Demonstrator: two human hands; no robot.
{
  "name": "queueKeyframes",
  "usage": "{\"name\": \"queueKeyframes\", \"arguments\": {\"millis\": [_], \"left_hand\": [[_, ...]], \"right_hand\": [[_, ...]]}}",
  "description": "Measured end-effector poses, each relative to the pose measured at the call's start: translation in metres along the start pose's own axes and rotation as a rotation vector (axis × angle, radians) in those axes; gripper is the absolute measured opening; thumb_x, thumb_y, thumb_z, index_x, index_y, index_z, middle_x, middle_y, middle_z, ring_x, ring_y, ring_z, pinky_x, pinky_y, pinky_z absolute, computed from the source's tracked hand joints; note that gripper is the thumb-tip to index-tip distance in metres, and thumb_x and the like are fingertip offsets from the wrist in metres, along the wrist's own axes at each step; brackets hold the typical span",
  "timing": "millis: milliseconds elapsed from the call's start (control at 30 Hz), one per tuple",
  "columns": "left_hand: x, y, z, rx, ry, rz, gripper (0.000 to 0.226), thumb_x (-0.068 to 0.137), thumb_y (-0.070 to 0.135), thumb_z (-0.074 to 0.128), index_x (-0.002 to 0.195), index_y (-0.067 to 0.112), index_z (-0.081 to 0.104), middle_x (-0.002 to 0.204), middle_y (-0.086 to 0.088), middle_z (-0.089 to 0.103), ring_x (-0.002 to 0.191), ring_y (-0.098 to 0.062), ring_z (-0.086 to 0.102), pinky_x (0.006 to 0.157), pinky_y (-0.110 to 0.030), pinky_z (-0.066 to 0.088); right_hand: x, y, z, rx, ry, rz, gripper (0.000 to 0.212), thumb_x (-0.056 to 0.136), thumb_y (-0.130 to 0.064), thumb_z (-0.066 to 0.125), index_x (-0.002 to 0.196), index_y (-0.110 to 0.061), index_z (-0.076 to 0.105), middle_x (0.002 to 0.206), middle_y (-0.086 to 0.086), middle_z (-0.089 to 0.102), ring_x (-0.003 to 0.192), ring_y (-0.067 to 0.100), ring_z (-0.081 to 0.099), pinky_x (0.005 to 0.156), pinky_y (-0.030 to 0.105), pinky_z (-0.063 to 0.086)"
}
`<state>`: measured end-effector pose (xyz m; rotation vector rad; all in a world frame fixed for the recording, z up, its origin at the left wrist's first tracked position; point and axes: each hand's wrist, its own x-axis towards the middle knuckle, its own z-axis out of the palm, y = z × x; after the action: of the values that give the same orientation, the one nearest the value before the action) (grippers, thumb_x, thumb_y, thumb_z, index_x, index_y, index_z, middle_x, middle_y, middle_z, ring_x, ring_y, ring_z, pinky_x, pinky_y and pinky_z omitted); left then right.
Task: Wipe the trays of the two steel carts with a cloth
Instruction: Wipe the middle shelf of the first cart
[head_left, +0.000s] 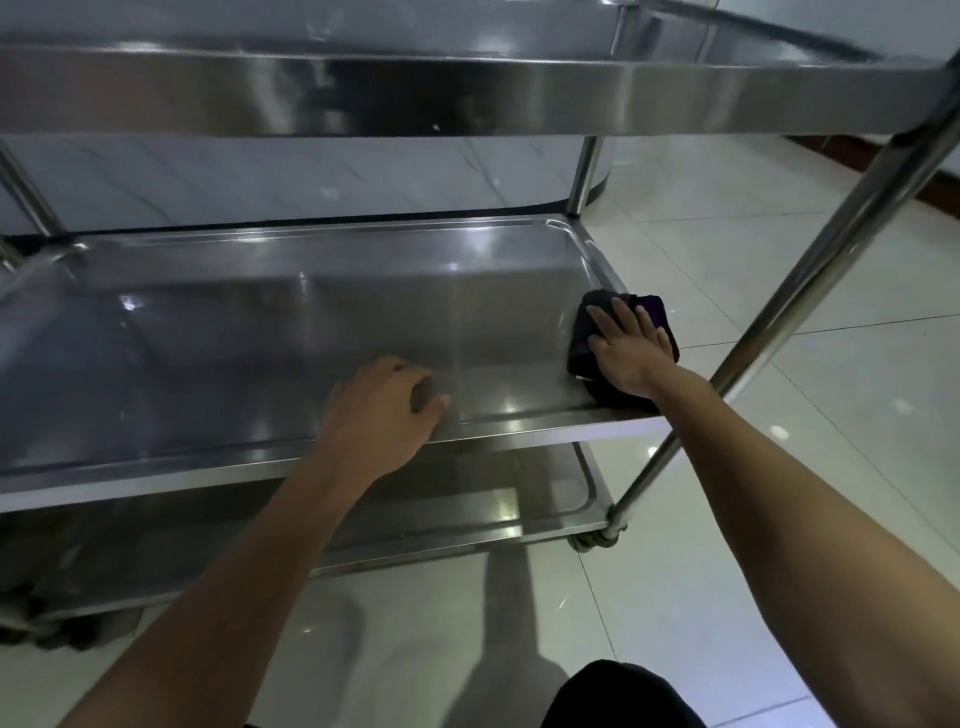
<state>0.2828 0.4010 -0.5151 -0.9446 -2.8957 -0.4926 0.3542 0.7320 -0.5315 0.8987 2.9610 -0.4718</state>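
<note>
Cloth (587, 332) is lying under the flat right hand (626, 351), wiping the middle tray (311, 322); left hand (382, 415), grip loosely curled, is holding nothing; other trays may be left.

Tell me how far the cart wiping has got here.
Nothing shows as finished. In hand: the right hand presses the dark cloth flat on the middle tray, at its right end; the left hand rests on its front edge. Left, seemingly: that tray's remainder and the bottom tray.

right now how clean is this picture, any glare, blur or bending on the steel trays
Head view: bright glare spots dot the middle tray; wide-angle bending curves the top tray rim and cart post; the far left edge is smeared; the right hand and dark cloth stay sharp.
</note>
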Motion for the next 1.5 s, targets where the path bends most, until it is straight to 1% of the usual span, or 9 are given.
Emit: {"name": "queueKeyframes", "arguments": {"millis": [133, 367, 600, 733, 967, 1200, 1300, 1400, 1500], "left_hand": [[-0.001, -0.047, -0.008, 0.125, 0.057, -0.088, 0.046, 0.088, 0.064, 0.052, 0.121, 0.034, 0.063, 0.128, -0.001, 0.061, 0.119, -0.029, 0.053, 0.095, -0.048, 0.046], [-0.014, -0.070, -0.007, 0.132, 0.033, -0.107, 0.057, 0.087, 0.073, 0.027, 0.125, 0.042, 0.055, 0.131, 0.003, 0.057, 0.122, -0.026, 0.052, 0.100, -0.053, 0.043], [-0.025, -0.075, -0.003, 0.124, 0.010, -0.109, 0.051, 0.095, 0.065, 0.038, 0.137, 0.038, 0.051, 0.147, 0.007, 0.047, 0.144, -0.023, 0.032, 0.112, -0.055, 0.029], [-0.027, -0.076, -0.002, 0.104, 0.017, -0.115, 0.054, 0.095, 0.065, 0.039, 0.141, 0.037, 0.049, 0.149, 0.007, 0.045, 0.146, -0.024, 0.028, 0.113, -0.057, 0.027], [-0.022, -0.069, -0.003, 0.090, 0.018, -0.162, 0.051, 0.093, 0.064, 0.043, 0.135, 0.038, 0.053, 0.144, 0.004, 0.049, 0.140, -0.025, 0.035, 0.111, -0.056, 0.029], [-0.015, -0.043, -0.010, 0.070, -0.041, -0.285, 0.038, 0.094, 0.045, 0.049, 0.128, 0.033, 0.058, 0.138, -0.001, 0.048, 0.138, -0.026, 0.034, 0.110, -0.063, 0.026], [-0.017, 0.012, -0.002, 0.058, 0.004, -0.078, 0.033, 0.090, 0.045, 0.053, 0.118, 0.030, 0.064, 0.131, 0.003, 0.054, 0.131, -0.024, 0.042, 0.109, -0.058, 0.030], [-0.030, 0.062, 0.018, -0.063, -0.131, 0.036, 0.054, 0.088, 0.067, 0.049, 0.131, 0.035, 0.056, 0.149, 0.000, 0.040, 0.147, -0.029, 0.021, 0.115, -0.066, 0.011], [-0.031, 0.066, 0.030, 0.052, -0.093, 0.013, 0.050, 0.095, 0.058, 0.050, 0.141, 0.039, 0.046, 0.155, 0.002, 0.032, 0.151, -0.028, 0.010, 0.117, -0.066, 0.007]], "right_hand": [[0.010, -0.014, 0.006, -0.013, -0.018, -0.018, 0.056, 0.102, -0.044, 0.025, 0.156, -0.042, 0.009, 0.167, -0.008, -0.006, 0.153, 0.025, -0.006, 0.121, 0.051, -0.002], [0.032, -0.116, 0.039, -0.036, -0.072, -0.160, 0.055, 0.103, -0.047, 0.023, 0.156, -0.044, 0.007, 0.166, -0.009, -0.010, 0.153, 0.024, -0.009, 0.120, 0.049, -0.003], [0.044, -0.249, 0.082, -0.039, -0.100, -0.453, 0.054, 0.102, -0.049, 0.022, 0.155, -0.045, 0.010, 0.167, -0.010, -0.006, 0.153, 0.025, -0.007, 0.120, 0.051, 0.000], [0.045, -0.274, 0.094, -0.017, -0.095, -0.507, 0.053, 0.102, -0.049, 0.021, 0.153, -0.048, 0.012, 0.166, -0.012, -0.004, 0.153, 0.023, -0.006, 0.121, 0.050, -0.001], [0.045, -0.254, 0.086, -0.017, -0.099, -0.488, 0.055, 0.099, -0.052, 0.019, 0.153, -0.049, 0.011, 0.166, -0.015, -0.005, 0.153, 0.020, -0.007, 0.121, 0.045, -0.002], [0.058, -0.143, 0.051, -0.092, -0.018, -0.285, 0.053, 0.103, -0.046, 0.025, 0.154, -0.045, 0.014, 0.166, -0.011, -0.005, 0.153, 0.024, -0.002, 0.122, 0.049, 0.006], [0.058, -0.100, 0.034, -0.044, -0.038, -0.181, 0.054, 0.103, -0.047, 0.025, 0.155, -0.046, 0.009, 0.166, -0.011, -0.007, 0.153, 0.023, -0.003, 0.122, 0.048, 0.004], [0.062, -0.057, 0.021, -0.089, -0.048, -0.131, 0.054, 0.104, -0.047, 0.021, 0.156, -0.041, 0.010, 0.166, -0.009, -0.009, 0.153, 0.023, -0.006, 0.123, 0.049, 0.002], [0.062, -0.015, 0.009, -0.154, -0.084, -0.076, 0.054, 0.104, -0.043, 0.016, 0.157, -0.033, 0.016, 0.167, -0.006, -0.009, 0.153, 0.024, -0.009, 0.123, 0.050, 0.003]]}}
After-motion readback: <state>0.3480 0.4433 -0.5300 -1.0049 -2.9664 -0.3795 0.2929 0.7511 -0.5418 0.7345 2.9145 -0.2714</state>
